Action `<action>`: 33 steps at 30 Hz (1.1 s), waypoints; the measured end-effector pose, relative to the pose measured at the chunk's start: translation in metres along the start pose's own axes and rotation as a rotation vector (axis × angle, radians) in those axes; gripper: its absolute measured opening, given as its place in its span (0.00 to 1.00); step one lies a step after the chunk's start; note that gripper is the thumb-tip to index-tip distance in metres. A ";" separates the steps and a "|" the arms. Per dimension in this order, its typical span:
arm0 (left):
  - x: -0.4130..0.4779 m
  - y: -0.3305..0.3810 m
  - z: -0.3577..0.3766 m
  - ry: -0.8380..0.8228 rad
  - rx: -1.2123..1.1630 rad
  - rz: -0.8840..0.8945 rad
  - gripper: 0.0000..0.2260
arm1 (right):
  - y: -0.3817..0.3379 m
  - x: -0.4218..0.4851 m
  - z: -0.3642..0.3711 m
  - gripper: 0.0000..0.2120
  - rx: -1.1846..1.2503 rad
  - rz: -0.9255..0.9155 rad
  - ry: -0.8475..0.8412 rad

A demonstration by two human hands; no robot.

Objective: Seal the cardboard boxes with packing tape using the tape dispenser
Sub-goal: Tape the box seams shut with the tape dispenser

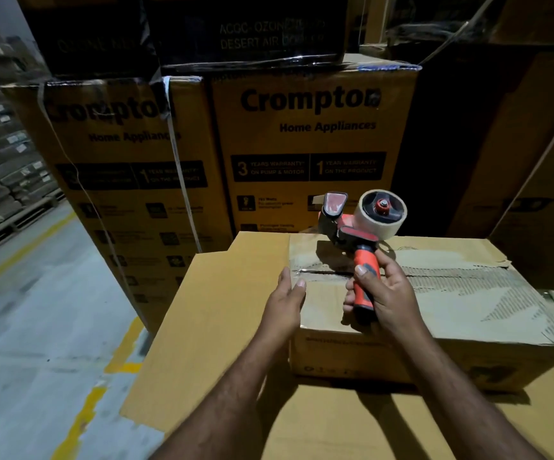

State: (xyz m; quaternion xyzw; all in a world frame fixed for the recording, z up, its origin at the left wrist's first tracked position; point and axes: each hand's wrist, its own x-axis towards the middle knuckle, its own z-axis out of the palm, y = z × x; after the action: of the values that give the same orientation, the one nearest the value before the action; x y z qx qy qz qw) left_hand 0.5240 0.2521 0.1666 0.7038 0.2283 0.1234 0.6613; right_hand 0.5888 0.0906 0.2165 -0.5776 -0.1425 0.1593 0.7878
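Partly hidden under fingers (350,287) of the right hand (383,293): tape dispenser (345,224) handle. Below those fingers, blurred unreadable: print (345,340) on the cardboard box (468,303).

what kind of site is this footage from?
Most likely a warehouse: tall stacked appliance cartons, loaded storage racks along the left, and yellow lane markings on the concrete floor.

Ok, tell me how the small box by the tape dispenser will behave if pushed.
The small box will probably slide easily: it sits on smooth cardboard. Its top looks worn, with a gaping seam, so it may flex when pressed.
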 end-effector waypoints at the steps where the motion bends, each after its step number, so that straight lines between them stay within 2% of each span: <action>1: 0.003 0.006 -0.002 0.062 0.156 0.020 0.27 | 0.002 0.001 -0.001 0.25 0.001 0.004 -0.005; 3: 0.009 0.016 -0.006 0.290 0.530 0.135 0.27 | 0.003 0.004 -0.003 0.25 -0.014 0.007 -0.007; 4: 0.014 0.021 -0.007 0.345 0.625 0.219 0.26 | 0.003 0.005 -0.004 0.25 -0.016 0.010 -0.009; 5: 0.018 0.026 -0.006 0.324 0.651 0.276 0.26 | 0.002 0.005 -0.004 0.25 -0.005 0.015 -0.011; 7: 0.030 0.029 0.001 0.191 0.638 0.257 0.25 | 0.002 0.006 -0.005 0.25 0.044 0.033 -0.007; 10: 0.050 0.026 0.010 0.048 0.608 0.073 0.29 | 0.001 0.006 -0.007 0.26 0.082 0.034 0.019; 13: 0.070 0.022 0.010 0.060 0.494 -0.046 0.32 | 0.002 0.007 -0.010 0.28 0.110 0.043 0.019; 17: 0.096 0.024 0.001 0.008 0.394 -0.055 0.33 | 0.006 0.010 -0.012 0.29 0.089 0.040 -0.007; 20: 0.107 0.025 -0.009 -0.026 0.436 -0.058 0.33 | 0.010 0.014 -0.010 0.28 0.051 0.033 -0.015; 21: 0.109 0.027 -0.011 0.010 0.514 -0.049 0.32 | 0.011 0.015 -0.009 0.27 0.047 0.036 -0.019; 23: 0.110 0.029 -0.014 0.229 0.760 -0.025 0.29 | 0.012 0.017 -0.008 0.26 0.046 0.045 -0.025; 24: 0.110 0.029 -0.014 0.297 0.804 0.001 0.28 | 0.012 0.017 -0.007 0.26 0.045 0.046 -0.027; 25: 0.112 0.027 -0.013 0.274 0.766 0.036 0.28 | 0.012 0.018 -0.008 0.26 0.041 0.043 -0.029; 28: 0.121 0.016 -0.011 0.070 0.386 0.038 0.24 | 0.012 0.017 -0.010 0.25 0.031 0.036 -0.043; 30: 0.122 0.010 -0.012 0.063 0.258 0.031 0.25 | 0.011 0.016 -0.011 0.25 0.035 0.032 -0.036; 33: 0.118 0.005 -0.011 0.135 0.278 0.078 0.23 | 0.012 0.017 -0.013 0.23 0.055 0.032 -0.014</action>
State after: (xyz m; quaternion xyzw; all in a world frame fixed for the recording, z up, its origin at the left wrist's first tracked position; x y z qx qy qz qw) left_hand 0.6218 0.3190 0.1574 0.7869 0.2596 0.1632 0.5356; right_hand 0.6084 0.0898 0.2018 -0.5567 -0.1341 0.1799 0.7998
